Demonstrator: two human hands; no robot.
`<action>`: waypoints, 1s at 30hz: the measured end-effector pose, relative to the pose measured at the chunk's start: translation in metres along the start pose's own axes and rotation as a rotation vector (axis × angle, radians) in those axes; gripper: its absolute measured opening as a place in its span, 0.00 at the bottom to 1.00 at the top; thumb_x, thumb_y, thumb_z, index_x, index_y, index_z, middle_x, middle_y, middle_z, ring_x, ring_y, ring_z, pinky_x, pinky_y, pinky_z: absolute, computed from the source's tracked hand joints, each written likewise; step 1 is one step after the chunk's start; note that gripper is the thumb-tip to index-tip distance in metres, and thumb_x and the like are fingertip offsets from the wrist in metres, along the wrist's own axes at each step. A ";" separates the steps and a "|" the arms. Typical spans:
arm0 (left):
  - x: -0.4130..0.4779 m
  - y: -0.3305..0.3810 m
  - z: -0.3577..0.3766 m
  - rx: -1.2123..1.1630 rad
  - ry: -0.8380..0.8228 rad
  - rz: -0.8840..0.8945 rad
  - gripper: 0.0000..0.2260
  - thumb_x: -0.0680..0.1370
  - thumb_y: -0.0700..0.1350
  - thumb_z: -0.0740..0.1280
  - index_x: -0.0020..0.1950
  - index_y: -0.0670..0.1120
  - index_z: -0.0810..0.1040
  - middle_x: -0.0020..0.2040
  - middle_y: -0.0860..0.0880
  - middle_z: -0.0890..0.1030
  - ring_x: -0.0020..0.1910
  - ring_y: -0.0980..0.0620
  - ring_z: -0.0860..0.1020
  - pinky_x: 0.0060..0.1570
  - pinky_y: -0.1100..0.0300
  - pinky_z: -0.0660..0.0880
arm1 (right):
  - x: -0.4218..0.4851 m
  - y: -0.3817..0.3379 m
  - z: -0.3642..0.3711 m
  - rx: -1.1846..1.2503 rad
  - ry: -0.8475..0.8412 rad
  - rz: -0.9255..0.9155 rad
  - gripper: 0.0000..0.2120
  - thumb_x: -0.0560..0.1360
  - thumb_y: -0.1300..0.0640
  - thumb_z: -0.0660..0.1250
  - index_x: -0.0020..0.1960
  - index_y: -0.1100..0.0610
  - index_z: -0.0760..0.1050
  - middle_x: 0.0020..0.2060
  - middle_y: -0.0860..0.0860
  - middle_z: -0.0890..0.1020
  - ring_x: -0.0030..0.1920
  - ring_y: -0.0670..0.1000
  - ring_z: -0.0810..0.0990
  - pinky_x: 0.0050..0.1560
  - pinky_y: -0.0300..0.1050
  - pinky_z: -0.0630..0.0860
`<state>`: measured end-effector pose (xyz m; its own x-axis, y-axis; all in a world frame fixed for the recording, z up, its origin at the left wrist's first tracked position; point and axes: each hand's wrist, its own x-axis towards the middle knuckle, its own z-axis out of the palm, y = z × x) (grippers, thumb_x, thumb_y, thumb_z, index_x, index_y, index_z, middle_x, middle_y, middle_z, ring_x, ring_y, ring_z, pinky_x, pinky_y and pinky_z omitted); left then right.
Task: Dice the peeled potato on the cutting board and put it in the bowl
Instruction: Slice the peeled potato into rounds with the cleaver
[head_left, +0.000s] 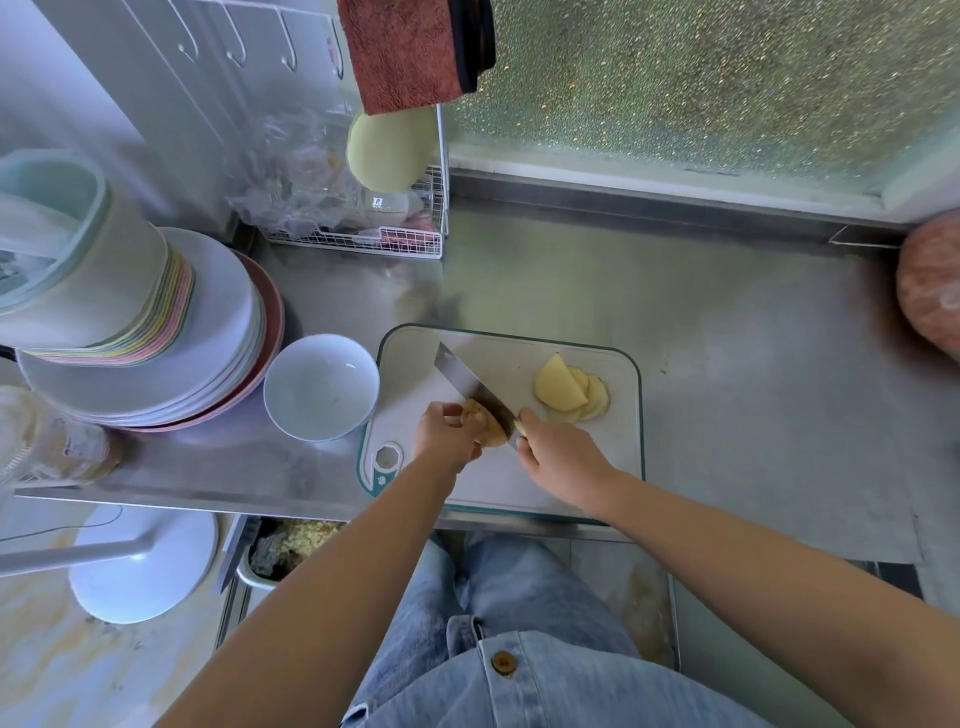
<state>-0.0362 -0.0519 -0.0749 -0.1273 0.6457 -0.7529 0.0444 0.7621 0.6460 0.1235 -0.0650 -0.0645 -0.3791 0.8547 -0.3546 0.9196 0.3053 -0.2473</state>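
Note:
A white cutting board (597, 467) with a green rim lies on the steel counter. My left hand (444, 439) holds a piece of peeled potato (488, 434) against the board with curled fingers. My right hand (558, 457) grips the handle of a knife (467, 382), whose blade lies across the potato piece and points up and left. A pile of yellow potato slices (569, 392) sits at the board's far right. A white bowl (320, 387) stands just left of the board and looks empty.
Stacked plates (208, 364) with a tall stack of pastel bowls on them stand left of the white bowl. A wire rack (374, 228) sits behind. The steel counter (753, 389) stretches right to a pink object (930, 291). A tray of scraps (285, 551) lies below the counter edge.

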 end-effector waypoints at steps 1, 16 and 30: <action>0.000 0.000 -0.001 0.010 -0.009 0.003 0.12 0.79 0.45 0.67 0.60 0.45 0.70 0.55 0.45 0.77 0.50 0.45 0.79 0.49 0.55 0.80 | 0.001 0.001 -0.001 0.040 0.004 0.017 0.12 0.81 0.54 0.53 0.60 0.59 0.66 0.40 0.56 0.79 0.40 0.58 0.79 0.36 0.45 0.67; 0.002 0.005 0.000 0.067 -0.007 0.016 0.12 0.79 0.44 0.66 0.62 0.45 0.70 0.56 0.43 0.77 0.52 0.44 0.79 0.47 0.56 0.80 | -0.007 0.006 -0.005 -0.045 -0.014 -0.040 0.12 0.81 0.55 0.53 0.62 0.59 0.65 0.37 0.52 0.75 0.33 0.52 0.70 0.34 0.43 0.64; 0.000 0.008 -0.001 0.063 0.000 0.022 0.15 0.78 0.43 0.68 0.63 0.41 0.72 0.52 0.43 0.79 0.50 0.42 0.81 0.52 0.47 0.80 | 0.006 0.005 -0.008 0.333 0.027 0.207 0.07 0.80 0.55 0.57 0.50 0.59 0.67 0.32 0.53 0.72 0.32 0.54 0.71 0.35 0.45 0.64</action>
<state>-0.0371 -0.0461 -0.0698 -0.1258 0.6625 -0.7384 0.1098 0.7491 0.6533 0.1264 -0.0548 -0.0604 -0.1817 0.8962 -0.4048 0.8909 -0.0242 -0.4535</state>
